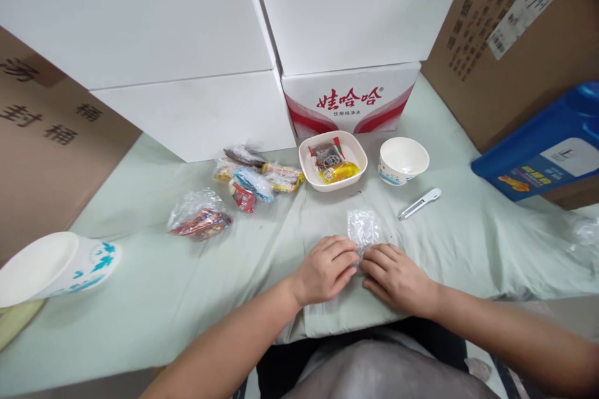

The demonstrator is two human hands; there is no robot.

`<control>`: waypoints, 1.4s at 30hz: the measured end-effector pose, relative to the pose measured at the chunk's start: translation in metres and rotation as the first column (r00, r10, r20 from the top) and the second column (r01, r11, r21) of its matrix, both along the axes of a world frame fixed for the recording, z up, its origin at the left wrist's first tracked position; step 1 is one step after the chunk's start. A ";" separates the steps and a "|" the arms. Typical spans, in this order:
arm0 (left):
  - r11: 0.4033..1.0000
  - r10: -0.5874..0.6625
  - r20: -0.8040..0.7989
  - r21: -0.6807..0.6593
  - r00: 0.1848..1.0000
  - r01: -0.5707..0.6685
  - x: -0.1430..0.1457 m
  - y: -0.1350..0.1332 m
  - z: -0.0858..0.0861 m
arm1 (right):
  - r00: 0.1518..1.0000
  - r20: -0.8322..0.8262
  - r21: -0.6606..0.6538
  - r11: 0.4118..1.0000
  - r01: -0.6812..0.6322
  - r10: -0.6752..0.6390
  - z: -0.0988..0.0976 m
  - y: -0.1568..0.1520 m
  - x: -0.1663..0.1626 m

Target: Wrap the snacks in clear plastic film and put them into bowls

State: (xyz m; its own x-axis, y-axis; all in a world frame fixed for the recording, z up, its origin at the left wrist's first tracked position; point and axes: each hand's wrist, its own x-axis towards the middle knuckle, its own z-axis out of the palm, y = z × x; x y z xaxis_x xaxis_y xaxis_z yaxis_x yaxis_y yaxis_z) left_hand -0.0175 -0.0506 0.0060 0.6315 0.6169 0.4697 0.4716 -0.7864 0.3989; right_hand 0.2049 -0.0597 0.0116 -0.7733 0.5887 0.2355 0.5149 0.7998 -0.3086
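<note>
Two packets [340,172] in white tray [306,168] — left hand [328,269], right hand [399,277] at clear plastic [364,226]

娃哈哈, 饮用纯净水 on white carton [350,103]; 汤, 封桶 on left box [51,149]; probably 温馨提示 on right box [508,65].

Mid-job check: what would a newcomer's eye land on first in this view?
Probably the large blue container at the right edge, then the red-lettered white carton behind the rounded-square bowl. Next, low in the centre, the left-hand grip and right-hand grip, close together at a crinkled clear plastic wrapper.
</note>
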 end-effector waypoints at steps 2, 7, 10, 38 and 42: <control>1.000 -0.003 -0.034 -0.017 0.999 0.002 -0.001 0.002 -0.001 | 1.000 0.003 0.024 1.000 -0.018 0.018 -0.007 -0.006 0.002; 0.997 -0.057 -0.089 -0.065 0.994 0.051 -0.002 0.004 -0.008 | 0.996 -0.003 -0.014 0.996 -0.086 0.086 0.001 -0.008 0.008; 0.989 -0.075 -0.036 -0.130 0.997 0.070 -0.003 0.003 -0.010 | 0.999 -0.030 -0.069 0.997 -0.029 0.026 0.016 0.002 0.009; 0.998 0.068 -0.214 0.017 0.974 -0.066 0.003 -0.002 -0.008 | 0.992 0.105 0.095 0.994 0.060 -0.070 -0.005 0.043 -0.002; 0.974 0.107 -0.226 0.220 0.968 -0.056 0.006 -0.010 -0.001 | 0.976 0.173 0.096 0.988 0.118 -0.134 -0.007 0.041 -0.004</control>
State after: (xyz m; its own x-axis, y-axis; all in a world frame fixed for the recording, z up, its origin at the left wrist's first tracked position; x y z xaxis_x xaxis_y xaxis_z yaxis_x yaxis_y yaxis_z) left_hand -0.0116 -0.0606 0.0054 0.6915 0.5742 0.4383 0.5978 -0.7955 0.0989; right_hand 0.2011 -0.0188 0.0045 -0.7282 0.6678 0.1539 0.6537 0.7443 -0.1365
